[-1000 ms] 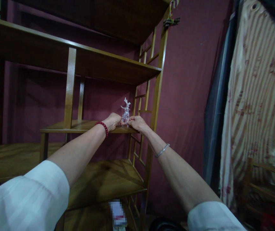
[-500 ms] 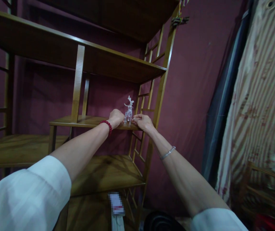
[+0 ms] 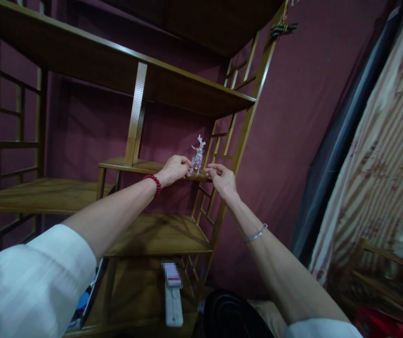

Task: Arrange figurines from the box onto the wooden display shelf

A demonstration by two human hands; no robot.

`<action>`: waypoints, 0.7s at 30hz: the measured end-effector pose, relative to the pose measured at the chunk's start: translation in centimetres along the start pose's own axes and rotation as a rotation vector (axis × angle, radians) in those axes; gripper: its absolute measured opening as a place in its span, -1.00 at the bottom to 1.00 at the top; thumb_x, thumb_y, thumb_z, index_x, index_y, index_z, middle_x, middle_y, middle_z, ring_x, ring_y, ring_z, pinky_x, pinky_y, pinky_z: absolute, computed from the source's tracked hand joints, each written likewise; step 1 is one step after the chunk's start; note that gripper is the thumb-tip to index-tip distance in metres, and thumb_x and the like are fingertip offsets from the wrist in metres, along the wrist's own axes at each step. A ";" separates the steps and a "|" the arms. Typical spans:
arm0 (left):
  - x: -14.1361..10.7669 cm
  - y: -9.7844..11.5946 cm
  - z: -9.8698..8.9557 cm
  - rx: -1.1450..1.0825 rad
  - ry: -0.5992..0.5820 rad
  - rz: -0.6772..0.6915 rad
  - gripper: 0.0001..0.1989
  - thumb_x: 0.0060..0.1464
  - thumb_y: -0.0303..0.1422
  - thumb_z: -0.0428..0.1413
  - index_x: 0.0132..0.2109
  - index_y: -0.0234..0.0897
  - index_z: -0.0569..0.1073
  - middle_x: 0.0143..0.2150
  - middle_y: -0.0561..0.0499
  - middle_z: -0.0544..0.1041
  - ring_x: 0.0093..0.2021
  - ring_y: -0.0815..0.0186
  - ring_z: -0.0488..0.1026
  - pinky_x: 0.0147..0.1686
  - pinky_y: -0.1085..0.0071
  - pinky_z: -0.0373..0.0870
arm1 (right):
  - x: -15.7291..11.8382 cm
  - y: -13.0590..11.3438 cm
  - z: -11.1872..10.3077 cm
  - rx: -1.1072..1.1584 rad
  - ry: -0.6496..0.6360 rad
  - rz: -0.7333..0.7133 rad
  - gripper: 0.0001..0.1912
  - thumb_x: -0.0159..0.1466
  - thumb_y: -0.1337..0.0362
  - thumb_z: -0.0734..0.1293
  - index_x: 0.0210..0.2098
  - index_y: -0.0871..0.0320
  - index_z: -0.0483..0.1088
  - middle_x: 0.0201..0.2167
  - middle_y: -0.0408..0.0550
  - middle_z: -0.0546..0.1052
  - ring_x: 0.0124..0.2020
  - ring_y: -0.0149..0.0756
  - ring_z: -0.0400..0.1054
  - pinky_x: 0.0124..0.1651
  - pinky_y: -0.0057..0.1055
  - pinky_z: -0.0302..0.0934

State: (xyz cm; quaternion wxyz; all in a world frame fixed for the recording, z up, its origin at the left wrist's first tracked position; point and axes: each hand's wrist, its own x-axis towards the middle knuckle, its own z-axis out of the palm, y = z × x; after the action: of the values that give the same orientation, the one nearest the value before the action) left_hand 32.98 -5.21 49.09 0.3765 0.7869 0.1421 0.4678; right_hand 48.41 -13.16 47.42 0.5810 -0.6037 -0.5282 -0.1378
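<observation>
A clear deer figurine [image 3: 197, 158] with branching antlers stands upright near the front edge of a wooden shelf [image 3: 148, 165]. At its left side is my left hand [image 3: 176, 170], a red bead bracelet [image 3: 154, 182] on the wrist. Its bent fingers are apart, their tips right beside the figurine's lower body; whether they touch it I cannot tell. My right hand [image 3: 224, 182] is just right of the figurine, a small gap between them. Thumb and fingers there are parted with nothing held. A silver bracelet [image 3: 258, 233] circles that wrist.
An upright post [image 3: 137, 115] divides the shelf unit left of the hands, and a lattice side [image 3: 224, 136] closes its right. Below are a lower shelf [image 3: 162, 234] and a white power strip [image 3: 174, 307]. A striped curtain [image 3: 370, 155] hangs at the right.
My right hand has drawn back a little from the deer figurine. My left hand's fingers have loosened beside it. The figurine stays on the shelf while the view has shifted.
</observation>
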 end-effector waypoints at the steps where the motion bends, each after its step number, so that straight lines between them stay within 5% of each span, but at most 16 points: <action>1: -0.5 0.1 -0.2 0.001 -0.027 0.017 -0.84 -0.06 -0.54 -0.02 -0.35 -0.38 0.45 -0.56 -0.03 0.48 -0.59 0.45 0.38 -0.60 0.58 0.26 | -0.7 -0.6 0.1 0.041 0.021 -0.016 -0.72 0.16 0.26 0.16 -0.19 0.26 0.34 -0.32 0.03 0.53 -0.40 -0.42 0.41 -0.28 -0.45 0.30; 6: -3.7 -0.4 -1.7 0.029 -0.156 0.021 -0.81 -0.04 -0.51 -0.06 -0.32 -0.40 0.45 -0.38 -0.10 0.51 -0.56 0.46 0.40 -0.61 0.58 0.24 | -5.0 -3.7 1.3 0.196 0.066 -0.144 -0.72 0.16 0.19 0.18 -0.26 0.26 0.38 -0.41 -0.01 0.52 -0.46 -0.41 0.40 -0.27 -0.40 0.31; 13: -8.8 -2.6 -5.3 0.192 -0.249 0.068 -0.77 -0.07 -0.48 -0.04 -0.35 -0.37 0.51 -0.52 0.02 0.49 -0.55 0.48 0.33 -0.51 0.58 0.24 | -12.5 -6.5 5.3 0.164 -0.181 -0.191 -0.75 0.19 0.19 0.19 -0.29 0.21 0.41 -0.44 -0.06 0.52 -0.41 -0.37 0.41 -0.27 -0.41 0.30; 21: -15.9 -5.8 -10.0 0.129 -0.378 -0.120 -0.76 -0.05 -0.47 -0.04 -0.30 -0.35 0.51 -0.65 0.08 0.42 -0.60 0.46 0.32 -0.53 0.58 0.21 | -19.3 -7.8 11.7 0.099 -0.460 -0.206 -0.80 0.17 0.29 0.18 -0.46 0.17 0.42 -0.47 -0.09 0.51 -0.41 -0.36 0.38 -0.26 -0.49 0.23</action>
State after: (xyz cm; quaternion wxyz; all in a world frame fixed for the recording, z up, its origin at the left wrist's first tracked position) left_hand 17.01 -5.86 37.66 0.3727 0.8732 0.1452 0.2783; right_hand 29.15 -14.28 33.30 0.4572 -0.5331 -0.7112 -0.0294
